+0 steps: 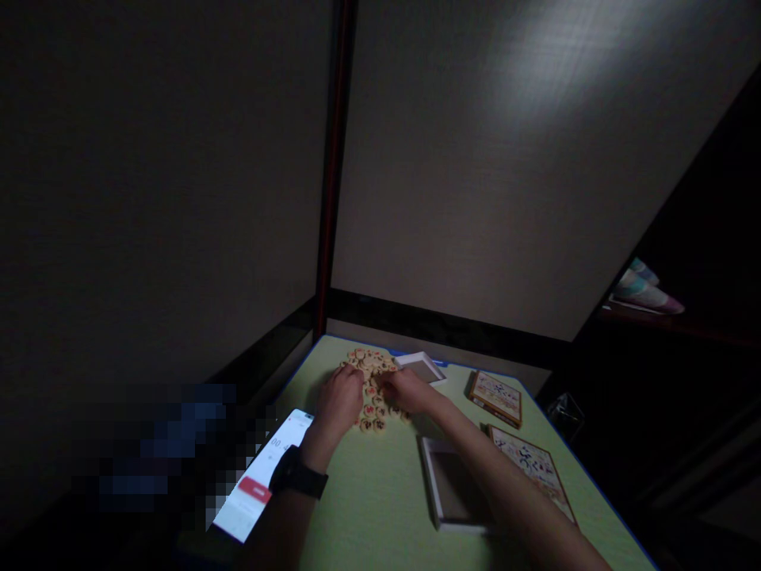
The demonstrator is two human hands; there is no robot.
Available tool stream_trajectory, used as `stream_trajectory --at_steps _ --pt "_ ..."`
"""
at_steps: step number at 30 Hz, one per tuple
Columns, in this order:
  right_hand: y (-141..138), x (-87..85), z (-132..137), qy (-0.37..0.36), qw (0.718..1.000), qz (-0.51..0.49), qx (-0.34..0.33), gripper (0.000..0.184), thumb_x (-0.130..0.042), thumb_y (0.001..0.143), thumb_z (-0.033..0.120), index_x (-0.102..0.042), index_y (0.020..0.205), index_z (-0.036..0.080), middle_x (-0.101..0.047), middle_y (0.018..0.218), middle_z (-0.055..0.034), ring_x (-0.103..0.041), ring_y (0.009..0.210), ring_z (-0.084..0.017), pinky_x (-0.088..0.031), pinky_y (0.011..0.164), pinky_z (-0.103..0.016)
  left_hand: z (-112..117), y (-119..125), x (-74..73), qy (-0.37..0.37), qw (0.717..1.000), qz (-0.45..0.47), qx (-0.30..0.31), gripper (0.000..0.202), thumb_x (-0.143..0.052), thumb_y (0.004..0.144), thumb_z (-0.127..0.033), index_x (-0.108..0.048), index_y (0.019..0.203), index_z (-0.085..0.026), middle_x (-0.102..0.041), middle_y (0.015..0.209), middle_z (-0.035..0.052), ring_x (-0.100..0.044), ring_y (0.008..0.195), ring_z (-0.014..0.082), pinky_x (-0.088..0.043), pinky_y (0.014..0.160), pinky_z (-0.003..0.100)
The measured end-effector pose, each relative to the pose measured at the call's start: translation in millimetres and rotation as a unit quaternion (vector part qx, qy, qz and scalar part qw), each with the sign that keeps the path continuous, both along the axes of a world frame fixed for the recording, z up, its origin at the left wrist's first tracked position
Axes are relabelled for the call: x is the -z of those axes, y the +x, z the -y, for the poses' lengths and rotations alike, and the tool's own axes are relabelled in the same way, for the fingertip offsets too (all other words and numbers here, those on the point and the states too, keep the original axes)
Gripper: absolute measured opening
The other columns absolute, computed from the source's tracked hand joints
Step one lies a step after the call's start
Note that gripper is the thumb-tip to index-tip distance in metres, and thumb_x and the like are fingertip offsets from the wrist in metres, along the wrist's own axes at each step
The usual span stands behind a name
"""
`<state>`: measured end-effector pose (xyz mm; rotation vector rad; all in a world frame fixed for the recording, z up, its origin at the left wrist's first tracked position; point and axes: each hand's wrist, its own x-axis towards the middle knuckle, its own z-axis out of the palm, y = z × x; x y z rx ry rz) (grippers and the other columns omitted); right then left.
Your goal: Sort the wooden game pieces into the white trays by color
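A heap of small pale wooden game pieces (369,366) with red and black marks lies at the far end of a light green table (380,492). My left hand (340,398), a black watch on its wrist, rests on the left side of the heap with the fingers curled down on the pieces. My right hand (405,390) lies on the heap's right side, fingers bent over the pieces. Whether either hand grips a piece is hidden.
A phone (261,476) with a lit timer screen lies at the table's left edge. An open white box tray (455,493) sits under my right forearm, a smaller white tray (421,366) beyond the heap. Two printed box lids (495,396) (532,468) lie on the right. Dark walls surround the table.
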<state>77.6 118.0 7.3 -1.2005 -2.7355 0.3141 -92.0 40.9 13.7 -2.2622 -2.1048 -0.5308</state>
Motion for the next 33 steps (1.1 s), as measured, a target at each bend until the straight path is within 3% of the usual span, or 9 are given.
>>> stream_trajectory --at_steps 7,13,18,21,25,33 --pt "9 8.8 -16 -0.050 0.998 -0.049 -0.009 0.025 -0.061 0.070 0.000 -0.078 0.080 0.015 -0.075 0.075 -0.0002 -0.067 0.069 -0.014 -0.047 0.067 -0.020 -3 -1 4.2 -0.010 1.000 0.011 0.022 0.034 -0.038 0.094 -0.011 -0.070 0.099 -0.020 -0.070 0.111 0.0097 -0.062 0.107 0.0211 -0.048 0.088 0.029" --pt "7 3.8 -10 -0.030 0.999 -0.032 0.004 0.024 -0.061 0.071 0.001 -0.078 0.075 0.018 -0.075 0.074 0.0008 -0.066 0.071 -0.014 -0.044 0.070 -0.020 -2 -1 3.9 -0.010 1.000 0.006 0.007 0.034 -0.038 0.092 -0.010 -0.070 0.101 -0.018 -0.070 0.110 0.0130 -0.064 0.107 0.0251 -0.050 0.086 0.033" --pt "-10 -7.3 -1 0.039 0.998 -0.003 0.044 0.022 -0.055 0.082 0.012 -0.075 0.088 0.018 -0.075 0.093 -0.0080 -0.066 0.087 -0.019 -0.043 0.074 -0.025 -1 -2 1.9 -0.004 0.999 0.005 -0.031 0.033 -0.040 0.090 -0.009 -0.071 0.103 -0.015 -0.069 0.108 0.0156 -0.063 0.108 0.0276 -0.051 0.086 0.035" --pt "-23 -5.5 4 0.063 0.996 0.023 0.056 0.020 -0.055 0.085 0.018 -0.073 0.094 0.017 -0.072 0.106 -0.0141 -0.066 0.095 -0.024 -0.044 0.078 -0.028 -1 -2 1.9 -0.005 0.999 0.009 -0.041 0.032 -0.041 0.091 -0.009 -0.070 0.103 -0.014 -0.068 0.108 0.0165 -0.063 0.108 0.0276 -0.051 0.086 0.035" --pt "-32 0.6 5 0.063 0.996 0.044 0.055 0.022 -0.052 0.088 0.015 -0.071 0.099 0.015 -0.071 0.106 -0.0169 -0.066 0.097 -0.025 -0.044 0.083 -0.030 -1 -2 1.8 -0.007 0.999 -0.002 -0.048 0.031 -0.042 0.092 -0.010 -0.070 0.105 -0.015 -0.069 0.109 0.0148 -0.063 0.108 0.0250 -0.050 0.088 0.033" --pt "4 1.8 -8 0.012 0.998 -0.036 0.050 0.023 -0.055 0.079 0.005 -0.071 0.093 0.015 -0.075 0.086 -0.0064 -0.065 0.078 -0.016 -0.042 0.068 -0.021 0 1 0.2 -0.013 0.999 -0.003 -0.030 0.033 -0.041 0.092 -0.009 -0.071 0.104 -0.017 -0.071 0.109 0.0129 -0.065 0.105 0.0225 -0.051 0.089 0.031"
